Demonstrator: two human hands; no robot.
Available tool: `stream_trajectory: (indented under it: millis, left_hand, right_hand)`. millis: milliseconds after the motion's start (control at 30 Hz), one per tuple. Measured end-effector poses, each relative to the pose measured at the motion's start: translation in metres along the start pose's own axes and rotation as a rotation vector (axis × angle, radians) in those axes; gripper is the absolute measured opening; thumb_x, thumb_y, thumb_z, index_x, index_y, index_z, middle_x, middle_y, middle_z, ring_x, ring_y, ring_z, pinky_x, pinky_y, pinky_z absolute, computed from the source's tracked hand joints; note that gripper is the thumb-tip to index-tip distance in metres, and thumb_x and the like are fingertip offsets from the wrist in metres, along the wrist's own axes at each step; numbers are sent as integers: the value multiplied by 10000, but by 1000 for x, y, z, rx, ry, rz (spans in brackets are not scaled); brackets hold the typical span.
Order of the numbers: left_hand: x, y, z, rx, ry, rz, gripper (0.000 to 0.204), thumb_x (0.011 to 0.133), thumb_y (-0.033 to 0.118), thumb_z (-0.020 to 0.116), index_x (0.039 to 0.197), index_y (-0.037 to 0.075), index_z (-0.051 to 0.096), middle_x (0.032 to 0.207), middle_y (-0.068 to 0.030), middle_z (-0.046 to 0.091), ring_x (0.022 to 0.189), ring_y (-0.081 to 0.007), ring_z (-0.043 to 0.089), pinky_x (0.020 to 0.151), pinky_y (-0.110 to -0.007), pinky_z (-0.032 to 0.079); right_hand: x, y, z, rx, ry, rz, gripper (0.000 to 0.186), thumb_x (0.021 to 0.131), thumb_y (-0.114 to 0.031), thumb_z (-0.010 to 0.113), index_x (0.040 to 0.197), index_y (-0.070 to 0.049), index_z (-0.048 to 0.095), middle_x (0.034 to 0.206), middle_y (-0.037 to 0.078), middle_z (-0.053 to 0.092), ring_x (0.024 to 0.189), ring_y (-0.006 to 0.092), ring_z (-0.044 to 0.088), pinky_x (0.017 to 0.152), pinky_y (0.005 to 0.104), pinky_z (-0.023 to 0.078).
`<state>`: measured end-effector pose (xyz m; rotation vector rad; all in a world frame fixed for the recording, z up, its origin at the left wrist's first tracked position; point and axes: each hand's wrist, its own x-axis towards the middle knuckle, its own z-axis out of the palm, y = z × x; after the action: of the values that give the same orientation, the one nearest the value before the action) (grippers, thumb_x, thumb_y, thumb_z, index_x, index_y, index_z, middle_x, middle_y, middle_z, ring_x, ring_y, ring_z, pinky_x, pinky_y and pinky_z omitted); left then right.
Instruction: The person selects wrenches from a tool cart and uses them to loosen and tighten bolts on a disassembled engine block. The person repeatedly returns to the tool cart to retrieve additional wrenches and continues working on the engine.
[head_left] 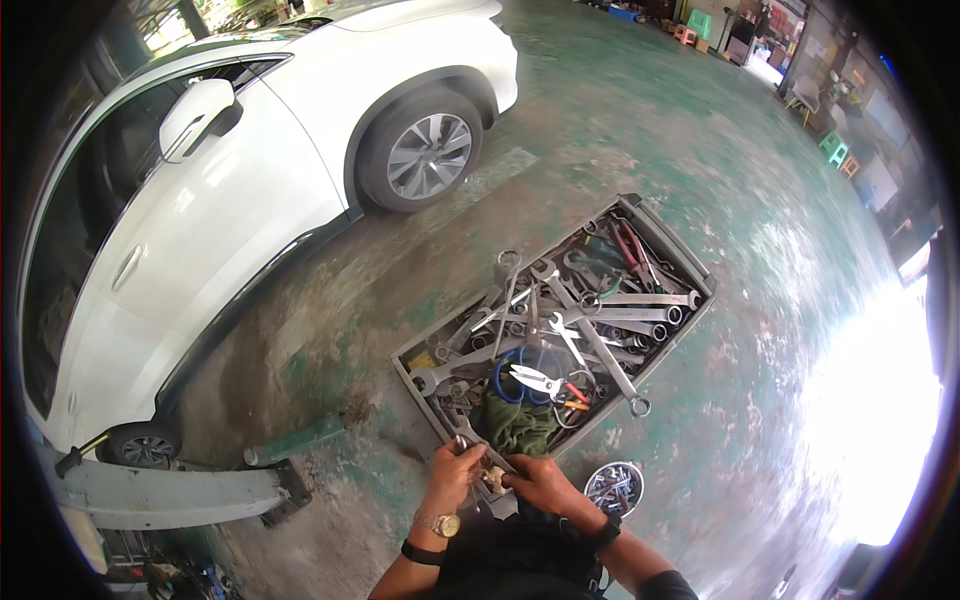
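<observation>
My left hand (455, 480) and my right hand (548, 487) are close together at the near edge of a metal tool tray (412, 392). The left fingers are pinched, with a small shiny metal piece showing at their tips. Curled toward the left, the right fingers press on something too small to make out. Between the hands is a small pale object (495, 477) of unclear kind. Just beyond them in the tray are a wrench (468, 430), a crumpled green cloth (520, 424), white-bladed snips (537, 380) and blue-handled scissors (507, 388).
Several wrenches (607, 352) and red-handled pliers (630, 243) crowd the tray; one long wrench overhangs its right edge. A round bowl of bolts (614, 488) sits right of my right hand. A white car (270, 160) stands at left, near a grey lift arm (170, 492).
</observation>
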<state>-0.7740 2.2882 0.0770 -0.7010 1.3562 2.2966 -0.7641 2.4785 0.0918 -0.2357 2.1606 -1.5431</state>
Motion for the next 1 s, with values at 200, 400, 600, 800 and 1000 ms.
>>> stream_trajectory:
  millis: [200,400,600,800,1000]
  left_hand:
    - [-1,1,-1,43,-25,-14,99,866,67,668,826,71,578,626,34,492,471,-55,398,434,-209,305]
    - [0,3,3,4,-51,-28,138,863,35,657,921,75,539,642,42,470,505,-63,418,449,-217,313]
    - [-4,7,15,76,-30,31,64,863,69,676,883,66,616,668,60,510,521,-23,416,468,-194,310]
    - [-6,12,22,93,-24,103,36,867,59,661,851,69,631,632,74,494,509,-18,406,471,-187,302]
    - [-5,11,23,98,29,116,57,875,71,659,830,63,625,623,53,524,491,-33,442,453,-192,329]
  right_hand:
    - [2,16,4,-41,17,17,250,851,-160,611,1034,8,632,789,184,659,706,287,652,666,377,507]
    - [2,24,-6,315,-54,212,245,886,-137,586,1066,22,633,837,81,681,725,136,621,676,302,504]
    - [2,27,-10,487,-98,240,272,923,-152,557,1107,39,614,895,65,683,751,117,605,691,280,505]
    - [7,29,-8,503,-143,226,275,940,-151,541,1126,40,607,899,62,683,779,118,606,724,282,503]
    - [10,22,-11,465,-220,250,287,941,-150,546,1153,36,600,938,63,686,803,121,609,745,282,498]
